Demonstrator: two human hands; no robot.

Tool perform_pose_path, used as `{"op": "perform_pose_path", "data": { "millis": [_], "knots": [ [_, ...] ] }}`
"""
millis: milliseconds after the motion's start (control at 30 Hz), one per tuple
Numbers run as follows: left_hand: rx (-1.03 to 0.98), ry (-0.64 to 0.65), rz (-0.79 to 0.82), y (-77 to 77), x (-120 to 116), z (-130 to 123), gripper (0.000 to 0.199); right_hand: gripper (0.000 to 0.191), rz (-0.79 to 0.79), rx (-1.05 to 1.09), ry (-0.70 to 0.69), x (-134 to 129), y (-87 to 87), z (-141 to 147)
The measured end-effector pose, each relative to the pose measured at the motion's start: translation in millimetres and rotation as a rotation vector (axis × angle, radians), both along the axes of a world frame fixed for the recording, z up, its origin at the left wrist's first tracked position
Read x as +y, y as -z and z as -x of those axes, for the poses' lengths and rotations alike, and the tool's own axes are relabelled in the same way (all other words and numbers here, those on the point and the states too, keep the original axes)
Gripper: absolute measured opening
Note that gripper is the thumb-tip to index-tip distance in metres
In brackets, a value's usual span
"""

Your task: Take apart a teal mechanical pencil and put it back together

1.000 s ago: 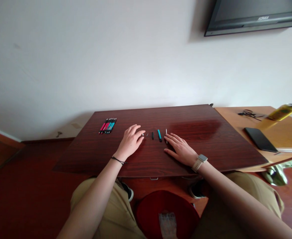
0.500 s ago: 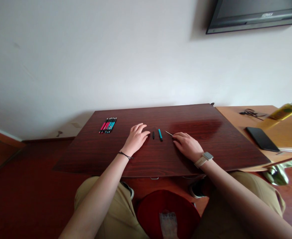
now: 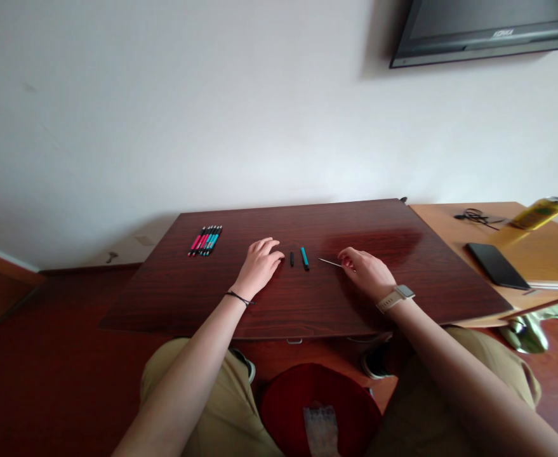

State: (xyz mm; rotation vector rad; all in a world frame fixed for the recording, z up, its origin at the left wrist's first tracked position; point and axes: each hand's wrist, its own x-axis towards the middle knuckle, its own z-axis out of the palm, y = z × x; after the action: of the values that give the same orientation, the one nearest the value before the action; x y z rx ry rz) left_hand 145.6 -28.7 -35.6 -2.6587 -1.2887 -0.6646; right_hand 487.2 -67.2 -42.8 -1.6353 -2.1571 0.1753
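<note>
On the dark wooden table [image 3: 279, 304] my left hand [image 3: 258, 263] rests with its fingers spread and nothing in them. Just right of its fingertips lies a short black pen part [image 3: 292, 259]. A blue pen barrel [image 3: 304, 258] with a dark end lies beside that, apart from both hands. Farther right, my right hand [image 3: 365, 271] has its fingers curled around one end of a thin, pale pen refill [image 3: 329, 261]. The refill's pointed end sticks out toward the left; its other end is hidden by the fingers.
A row of several pink and blue pens [image 3: 205, 241] lies at the table's left. On the lighter side table [image 3: 545, 254] are a black phone [image 3: 496, 265], a cable [image 3: 477, 217] and a yellow can [image 3: 541, 213]. A television [image 3: 492, 38] hangs on the wall.
My right hand has shifted slightly right and its fingers have curled in. The refill has moved and turned with it, with more of its length showing. My left hand has stayed put.
</note>
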Motion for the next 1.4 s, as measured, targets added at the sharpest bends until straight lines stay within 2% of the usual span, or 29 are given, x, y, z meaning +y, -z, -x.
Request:
{"op": "perform_pose_path", "data": {
  "millis": [200,300,500,700,833,900,1400],
  "knots": [
    [0.001,0.003,0.022,-3.9,-4.7,-1.1,0.007,0.028,0.113,0.035,-0.17,3.3,-3.8,-10.1],
    [0.004,0.016,0.033,-4.5,-9.2,-3.4,0.006,0.028,0.113,0.062,-0.218,0.8,-5.0,-7.0],
    [0.008,0.055,0.061,-7.4,-17.8,-3.9,0.003,0.027,0.102,0.055,-0.235,-5.8,-9.3,4.4],
    [0.008,0.031,0.096,-11.4,-19.4,10.7,0.009,0.032,0.122,0.072,-0.248,-4.2,-9.4,3.5],
    [0.013,0.018,0.113,-10.3,-17.5,16.7,0.003,0.034,0.114,0.075,-0.262,-3.4,-7.6,4.0],
    [0.013,0.016,0.113,-9.1,-17.0,16.6,0.007,0.034,0.114,0.081,-0.262,-4.0,-7.1,6.0],
    [-0.007,0.091,0.081,-11.7,-34.9,-19.0,0.011,0.025,0.079,0.13,-0.313,-6.7,-4.0,40.2]
  ]
}}
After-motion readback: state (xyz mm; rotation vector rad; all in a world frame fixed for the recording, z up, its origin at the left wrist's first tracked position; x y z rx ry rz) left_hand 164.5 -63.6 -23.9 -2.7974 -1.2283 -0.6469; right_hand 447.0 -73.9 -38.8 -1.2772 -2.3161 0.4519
